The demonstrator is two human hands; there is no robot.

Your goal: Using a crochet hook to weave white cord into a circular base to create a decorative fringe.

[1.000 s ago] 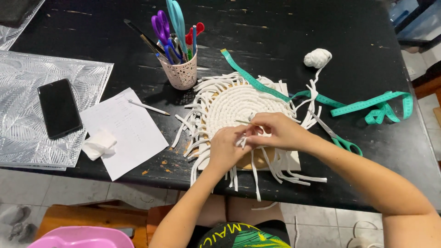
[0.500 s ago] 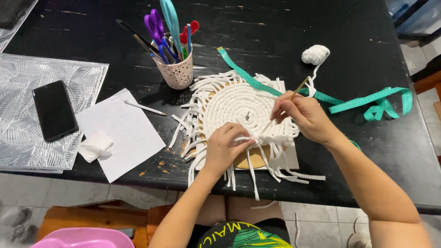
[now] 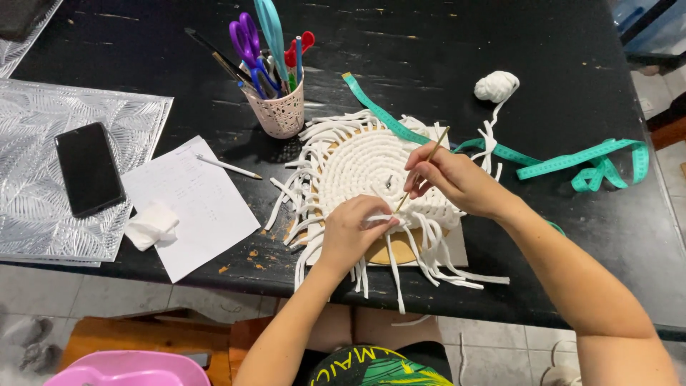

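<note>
Here the left hand (image 3: 355,230) pinched a white cord strand at the near edge of the round woven mat (image 3: 371,171), while the right hand (image 3: 451,179) was closed on a thin wooden stick (image 3: 421,170) slanting down into the weave. The mat sat on a board at the front edge of the black table (image 3: 443,50), its fringe spilling around. Behind it stood a pink cup of scissors (image 3: 280,107); a green measuring tape (image 3: 572,161) and a cord ball (image 3: 496,86) lay right, paper (image 3: 193,207), pen and phone (image 3: 88,168) left.
</note>
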